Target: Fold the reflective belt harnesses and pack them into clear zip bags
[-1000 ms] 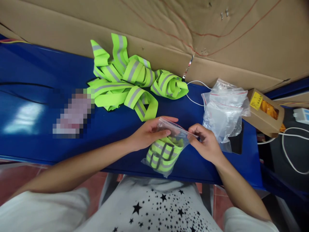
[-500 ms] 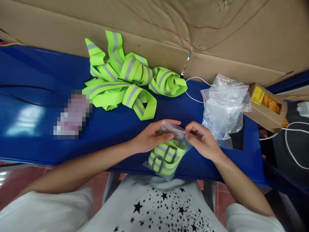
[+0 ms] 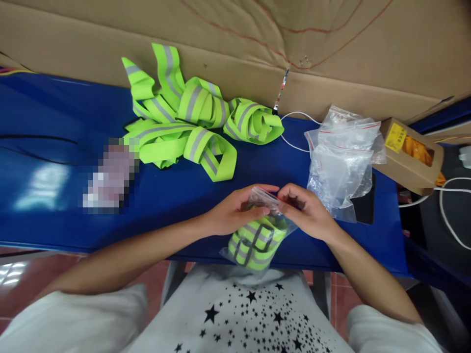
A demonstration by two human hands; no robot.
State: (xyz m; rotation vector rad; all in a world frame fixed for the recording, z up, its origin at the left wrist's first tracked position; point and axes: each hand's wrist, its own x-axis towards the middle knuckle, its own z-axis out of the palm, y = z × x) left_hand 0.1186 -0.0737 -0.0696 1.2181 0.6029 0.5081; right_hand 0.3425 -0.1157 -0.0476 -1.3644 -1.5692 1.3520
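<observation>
A small clear zip bag holds a folded neon-green reflective strap with black buckles. Both hands pinch the bag's red-lined top edge near the front edge of the blue table. My left hand grips the left part of the opening, thumb over fingers. My right hand pinches the right part, and its fingertips almost meet the left hand's.
A heap of loose neon-green reflective straps lies at the back of the table against a cardboard sheet. A pile of clear zip bags sits at right, beside a small cardboard box and white cables. A blurred patch lies at left.
My right hand has slid left along the bag's top edge toward my left hand, so the gap between them has closed. The bag has stayed in place.
</observation>
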